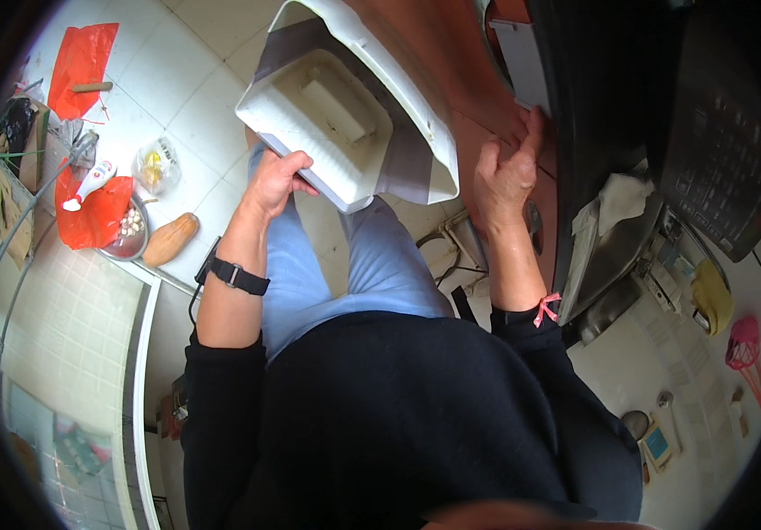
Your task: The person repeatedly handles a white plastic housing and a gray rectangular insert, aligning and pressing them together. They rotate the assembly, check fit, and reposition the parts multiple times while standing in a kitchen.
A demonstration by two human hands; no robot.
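Gripping with the left hand [272, 184], just above the blue-jeaned knees [377, 231], a boxy white-and-grey plastic bin [290, 122] gaping upward, slanting lengthwise from upper left to lower right, while holding the right hand [506, 181] apart, loosely spread.

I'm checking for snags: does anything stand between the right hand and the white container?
Nothing visible does. The right hand is apart from the white container, on its right, with an open gap between them. The left hand grips the container's near edge, outside that gap.
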